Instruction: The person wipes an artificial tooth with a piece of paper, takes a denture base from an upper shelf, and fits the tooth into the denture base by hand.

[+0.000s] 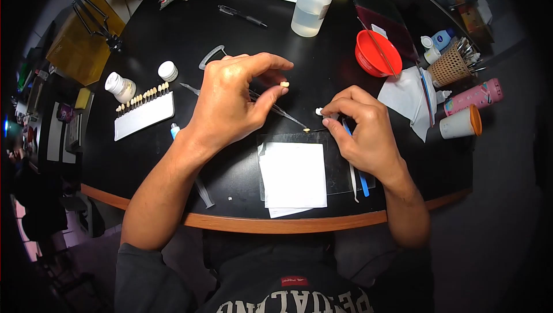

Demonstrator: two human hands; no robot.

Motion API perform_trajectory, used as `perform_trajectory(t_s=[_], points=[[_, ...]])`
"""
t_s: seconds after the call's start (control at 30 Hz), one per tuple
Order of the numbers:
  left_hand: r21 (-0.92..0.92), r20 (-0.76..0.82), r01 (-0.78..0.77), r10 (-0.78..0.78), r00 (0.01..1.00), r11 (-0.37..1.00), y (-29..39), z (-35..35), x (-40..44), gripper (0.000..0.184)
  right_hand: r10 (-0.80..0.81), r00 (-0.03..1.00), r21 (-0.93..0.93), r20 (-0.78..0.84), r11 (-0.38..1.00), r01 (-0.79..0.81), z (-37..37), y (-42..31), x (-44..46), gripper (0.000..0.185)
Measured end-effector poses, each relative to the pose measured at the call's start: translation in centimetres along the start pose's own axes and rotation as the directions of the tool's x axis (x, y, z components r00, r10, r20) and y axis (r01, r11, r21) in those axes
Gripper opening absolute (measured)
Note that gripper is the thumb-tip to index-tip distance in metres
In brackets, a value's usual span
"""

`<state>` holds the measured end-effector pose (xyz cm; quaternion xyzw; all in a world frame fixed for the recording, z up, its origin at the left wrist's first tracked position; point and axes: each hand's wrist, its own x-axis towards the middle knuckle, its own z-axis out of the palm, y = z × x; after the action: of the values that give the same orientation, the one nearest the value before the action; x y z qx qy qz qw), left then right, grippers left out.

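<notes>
My left hand [236, 97] hovers over the table, thumb and a partly hidden finger pinching a small cream tooth crown [284, 84]; its index finger stretches out above. Under this hand, slim metal tweezers [288, 118] run toward a tooth-shaped shade tab [306, 130] with a dark stem. My right hand [366, 129] is closed in a pinch near that stem, with a small white piece [318, 111] at its fingertips. Whether the stem touches my thumb is unclear. Below lies a white paper pad [295, 175] on a dark glass slab [340, 180].
A shade guide [144, 116] with several tooth tabs and white jars [120, 86] stand left. A clear bottle [312, 8] and pen [242, 16] are behind. Rightward are a red bowl [374, 57], tissue [406, 97], brush basket [449, 68] and cup [458, 124]. A blue-handled tool [363, 183] lies beside the slab.
</notes>
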<state>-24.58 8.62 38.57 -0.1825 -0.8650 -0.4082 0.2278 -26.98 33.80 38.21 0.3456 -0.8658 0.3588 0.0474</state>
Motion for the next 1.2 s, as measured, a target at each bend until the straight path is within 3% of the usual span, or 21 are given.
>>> perform_trajectory(t_s=[0.13, 0.4, 0.87, 1.2], points=[[0.055, 0.008, -0.036, 0.035, 0.999, 0.998, -0.6, -0.2, 0.1, 0.032, -0.006, 1.0, -0.016, 0.004, 1.0, 0.006, -0.1, 0.1, 0.0, 0.011], [-0.05, -0.028, -0.202, 0.201, 0.979, 0.978, -0.3, 0.4, 0.0, 0.043, -0.047, 0.998, 0.003, -0.044, 0.999, 0.047, -0.1, -0.8, 0.1, 0.01], [-0.07, 0.007, -0.232, 0.233, 0.972, 0.97, 0.1, 0.9, -0.7, 0.014, -0.227, 0.971, -0.024, -0.072, 0.974, 0.225, -0.2, -2.0, 0.5, 0.011], [0.025, -0.014, -0.218, 0.219, 0.976, 0.976, -0.4, 0.8, -1.0, 0.013, -0.197, 0.979, -0.011, -0.059, 0.98, 0.197, 0.5, -2.6, 0.4, 0.01]])
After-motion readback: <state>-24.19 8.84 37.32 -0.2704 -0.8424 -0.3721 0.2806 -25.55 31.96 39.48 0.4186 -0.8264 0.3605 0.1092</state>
